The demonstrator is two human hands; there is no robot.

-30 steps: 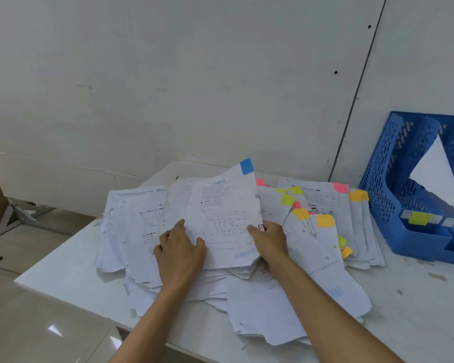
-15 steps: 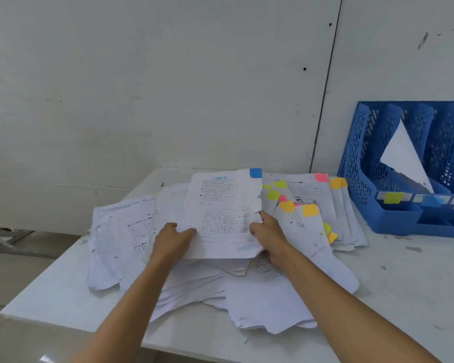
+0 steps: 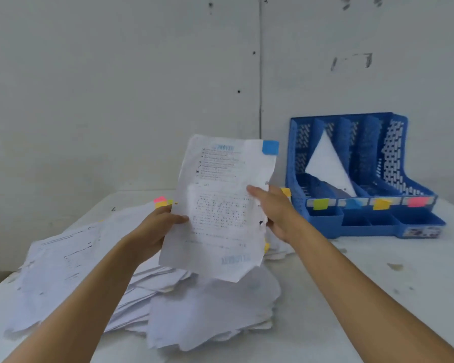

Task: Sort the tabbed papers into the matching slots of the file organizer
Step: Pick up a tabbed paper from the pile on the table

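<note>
1. White table carries a loose paper pile at 7 o'clock.
2. Printed sheet is held upright above the pile: left hand pinches its 9 o'clock edge, right hand grips its 3 o'clock edge.
3. Its blue tab sits at 1 o'clock.
4. File organizer stands at 3 o'clock, a white page seemingly in its second slot.

A white table lies under the left hand and the right hand. To the right of the right hand it bears a small brownish stain (fainter specks lie near it). Beyond both hands stands a pale grey wall. A vertical seam runs down the wall above the right hand, with small dark holes just left of the seam and grey scuff marks further right.
</note>
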